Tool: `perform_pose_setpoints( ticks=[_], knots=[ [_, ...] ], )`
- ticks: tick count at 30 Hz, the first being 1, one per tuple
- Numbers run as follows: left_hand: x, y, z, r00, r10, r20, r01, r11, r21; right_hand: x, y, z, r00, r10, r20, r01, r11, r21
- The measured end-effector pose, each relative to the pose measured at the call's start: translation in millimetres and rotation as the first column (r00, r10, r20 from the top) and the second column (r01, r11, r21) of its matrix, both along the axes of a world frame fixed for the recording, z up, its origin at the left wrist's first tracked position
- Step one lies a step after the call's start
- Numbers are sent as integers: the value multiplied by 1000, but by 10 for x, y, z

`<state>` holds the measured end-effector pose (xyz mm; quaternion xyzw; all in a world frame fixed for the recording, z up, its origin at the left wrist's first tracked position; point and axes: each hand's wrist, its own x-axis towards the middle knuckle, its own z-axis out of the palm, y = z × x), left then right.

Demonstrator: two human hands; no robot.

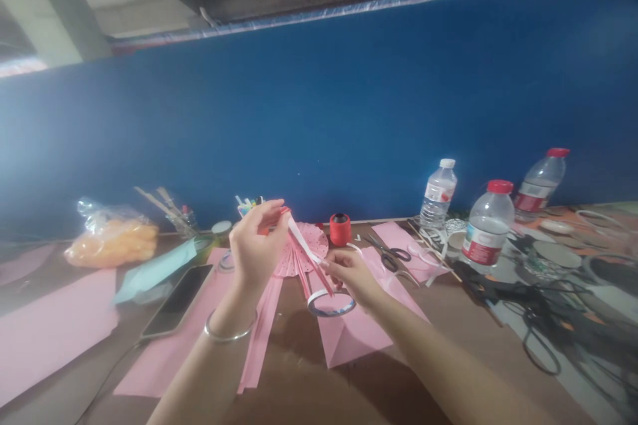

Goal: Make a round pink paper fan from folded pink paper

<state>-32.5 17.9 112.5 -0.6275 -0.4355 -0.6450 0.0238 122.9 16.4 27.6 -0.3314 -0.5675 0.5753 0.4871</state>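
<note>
My left hand (258,239), with a silver bangle at the wrist, pinches the upper end of a narrow folded pink paper strip (325,280) that slants down to the right. A white band of tape (300,237) lies along that strip. My right hand (351,273) is closed at the tape's lower part, thumb and fingertips together. Just beneath it is a tape roll (331,312); whether it hangs or rests on the table cannot be told. Behind the strip sits a pleated pink paper fan (315,239) with small dots. Another folded pink strip (264,339) lies below my left hand.
Pink sheets (359,339) cover parts of the brown table (294,372). Black scissors (391,255), a red round container (340,230) and water bottles (488,226) stand or lie to the right, with cables (543,339). A phone (177,302) and orange-filled bag (112,239) are left.
</note>
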Motion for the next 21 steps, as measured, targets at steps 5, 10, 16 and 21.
perform_pose_setpoints(
  ticks=[5, 10, 16, 21],
  knots=[
    [-9, 4, -9, 999, 27, -24, -27, 999, 29, 29, -87, 108, 996, 89, -2, -89, 987, -132],
    [-2, -14, 10, 999, 31, -26, -31, 999, 25, 33, -125, 156, 989, 145, -8, -144, 981, -128],
    [-35, 22, 13, 996, -35, 87, 40, 998, -56, -20, -68, 56, 993, 43, -113, -54, 993, -103],
    [-18, 72, -17, 953, -120, 279, 157, 981, -113, -46, -58, 20, 995, -20, -102, 12, 997, -79]
  ],
)
